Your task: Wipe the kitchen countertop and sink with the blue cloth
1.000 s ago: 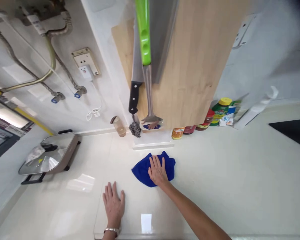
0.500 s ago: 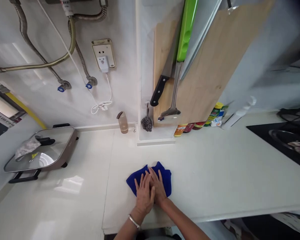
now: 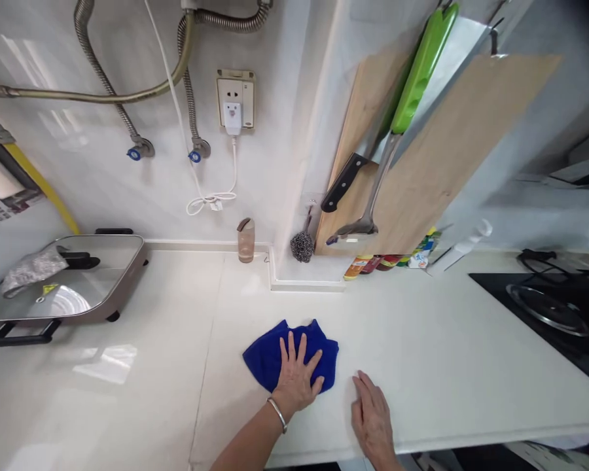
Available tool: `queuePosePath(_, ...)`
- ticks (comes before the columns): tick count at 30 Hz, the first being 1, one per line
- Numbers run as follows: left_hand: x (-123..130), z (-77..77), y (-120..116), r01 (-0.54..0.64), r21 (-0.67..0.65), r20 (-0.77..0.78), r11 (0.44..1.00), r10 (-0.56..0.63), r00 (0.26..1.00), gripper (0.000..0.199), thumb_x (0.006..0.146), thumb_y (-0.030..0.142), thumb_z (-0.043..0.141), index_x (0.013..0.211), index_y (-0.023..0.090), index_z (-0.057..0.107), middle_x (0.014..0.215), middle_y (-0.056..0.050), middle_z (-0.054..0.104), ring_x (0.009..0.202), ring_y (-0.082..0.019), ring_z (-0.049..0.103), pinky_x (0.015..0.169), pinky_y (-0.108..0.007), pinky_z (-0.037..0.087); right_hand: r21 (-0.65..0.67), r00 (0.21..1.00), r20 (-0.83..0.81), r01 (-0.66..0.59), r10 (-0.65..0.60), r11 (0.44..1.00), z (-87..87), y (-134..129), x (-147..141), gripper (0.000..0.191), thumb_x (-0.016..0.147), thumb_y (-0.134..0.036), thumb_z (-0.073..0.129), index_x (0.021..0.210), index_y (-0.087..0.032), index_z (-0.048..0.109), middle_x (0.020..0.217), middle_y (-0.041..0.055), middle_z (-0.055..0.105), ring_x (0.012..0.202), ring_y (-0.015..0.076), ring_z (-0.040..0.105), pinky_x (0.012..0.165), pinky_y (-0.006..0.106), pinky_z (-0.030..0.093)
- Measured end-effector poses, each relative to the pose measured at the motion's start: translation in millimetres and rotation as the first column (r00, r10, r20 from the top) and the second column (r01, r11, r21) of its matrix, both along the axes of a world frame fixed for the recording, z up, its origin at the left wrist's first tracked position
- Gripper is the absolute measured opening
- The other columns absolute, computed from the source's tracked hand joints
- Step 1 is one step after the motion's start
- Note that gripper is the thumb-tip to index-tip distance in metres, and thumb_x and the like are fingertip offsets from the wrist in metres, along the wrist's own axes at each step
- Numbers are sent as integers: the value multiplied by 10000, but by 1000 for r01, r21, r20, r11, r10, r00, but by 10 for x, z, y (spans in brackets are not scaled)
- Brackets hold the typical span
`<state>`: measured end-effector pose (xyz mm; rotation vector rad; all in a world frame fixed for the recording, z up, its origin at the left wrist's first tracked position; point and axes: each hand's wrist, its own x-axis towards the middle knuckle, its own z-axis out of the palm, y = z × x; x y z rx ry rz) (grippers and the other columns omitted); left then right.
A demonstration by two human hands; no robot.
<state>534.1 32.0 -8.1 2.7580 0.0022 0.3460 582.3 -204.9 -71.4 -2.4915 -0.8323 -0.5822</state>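
A folded dark blue cloth (image 3: 262, 356) lies on the white countertop (image 3: 412, 353) in front of me. My left hand (image 3: 297, 379), with a silver bangle at its wrist, rests flat on the cloth, fingers spread. To the right of the cloth and apart from it, my right hand (image 3: 374, 417) is over the bare counter near the front edge. Its fingers are stretched out side by side, slightly bent, and I see nothing in them.
An electric pan (image 3: 122, 275) with a glass lid stands at left. A small bottle (image 3: 246, 241) is by the wall. A knife (image 3: 346, 182), a spatula (image 3: 380, 190), cutting boards (image 3: 442, 170) and a steel scrubber (image 3: 302, 246) hang ahead. The black stove (image 3: 535, 314) is at right.
My right hand has left the cloth and moved right, over the counter. My left hand stays on the cloth, fingers now spread wider. The view has shifted a little.
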Motion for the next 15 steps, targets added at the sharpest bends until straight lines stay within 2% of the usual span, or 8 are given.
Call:
queuePosePath(2,-95,19,207,0,25,2,1000,0,1000,676,898,490,589,1526,387,361,1703,-84,119,1525,-486,92,1169,-761,176,-10,1000,-5,-7,7,1000,-15,4,-7,525,952,-179,354,1476,-211,349,1477,140,494,1382,272,450,1172,587,367)
queuePosePath(5,-380,68,631,-68,74,-13,995,69,998,643,913,456,577,1518,411,363,1698,-49,169,1539,-441,99,1198,-705,186,-15,1000,-16,-19,19,1000,-8,-26,-39,563,965,-192,357,1522,-234,284,1513,126,461,1398,260,436,1184,568,364)
queuePosePath(8,-705,133,1089,-209,131,-49,969,217,975,597,940,413,531,1515,409,372,1685,-35,225,1545,-411,114,1212,-669,195,-63,998,-37,-52,50,997,-2,-73,-87,596,971,-205,345,1555,-244,232,1548,113,421,1417,265,415,1193,561,358)
queuePosePath(10,-845,163,1325,-341,168,-74,925,357,931,579,945,413,515,1510,387,394,1677,-37,251,1544,-418,104,1215,-672,176,-88,997,-48,-68,64,994,-12,-93,-111,618,969,-215,345,1570,-241,203,1565,108,401,1425,275,405,1199,559,353)
queuePosePath(12,-871,174,1463,-444,188,-84,876,464,882,574,948,434,503,1509,369,404,1674,-41,261,1542,-437,75,1212,-688,149,-84,998,-23,-54,52,995,-42,-102,-116,641,959,-222,358,1577,-240,192,1567,105,402,1414,290,420,1190,566,366)
queuePosePath(15,-676,167,1527,-509,180,-69,841,527,847,584,939,467,515,1506,369,411,1672,-56,266,1532,-478,48,1189,-734,119,-73,999,41,-19,22,997,-128,-122,-75,671,935,-226,386,1579,-259,203,1547,97,434,1353,315,491,1126,583,433)
